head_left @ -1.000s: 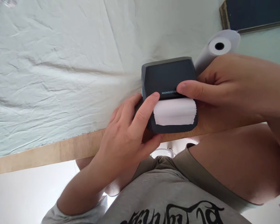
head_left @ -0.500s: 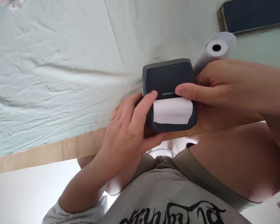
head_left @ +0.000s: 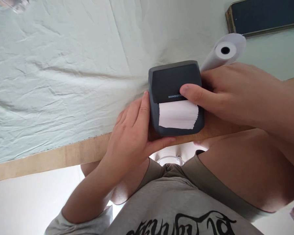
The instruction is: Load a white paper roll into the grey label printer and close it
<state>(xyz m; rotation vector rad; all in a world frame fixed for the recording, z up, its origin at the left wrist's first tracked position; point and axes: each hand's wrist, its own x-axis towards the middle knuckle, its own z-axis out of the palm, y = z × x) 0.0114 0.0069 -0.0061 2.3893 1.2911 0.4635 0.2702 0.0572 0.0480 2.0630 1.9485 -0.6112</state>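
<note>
A dark label printer (head_left: 173,78) marked NIIMBOT sits at the table's near edge, with a strip of white paper (head_left: 178,115) coming out of its slot and lying over its front. My right hand (head_left: 225,91) grips the printer from the right, thumb on its top beside the lettering and fingers hidden behind its side. Along the left side rests my left hand (head_left: 132,130), fingers stretched out against the casing and thumb pointing across below the front edge. Behind my right hand lies a roll of white paper (head_left: 217,54) with a black core.
A phone (head_left: 269,16) lies at the upper right. At the top left corner is a clear, shiny thing (head_left: 18,5) I cannot make out. A wrinkled pale green cloth (head_left: 63,81) covers the table, whose bare wooden edge (head_left: 71,153) runs just in front of my lap.
My left index finger has moved off the printer's top and down to its left side. The printer and my right hand have shifted slightly left and up.
</note>
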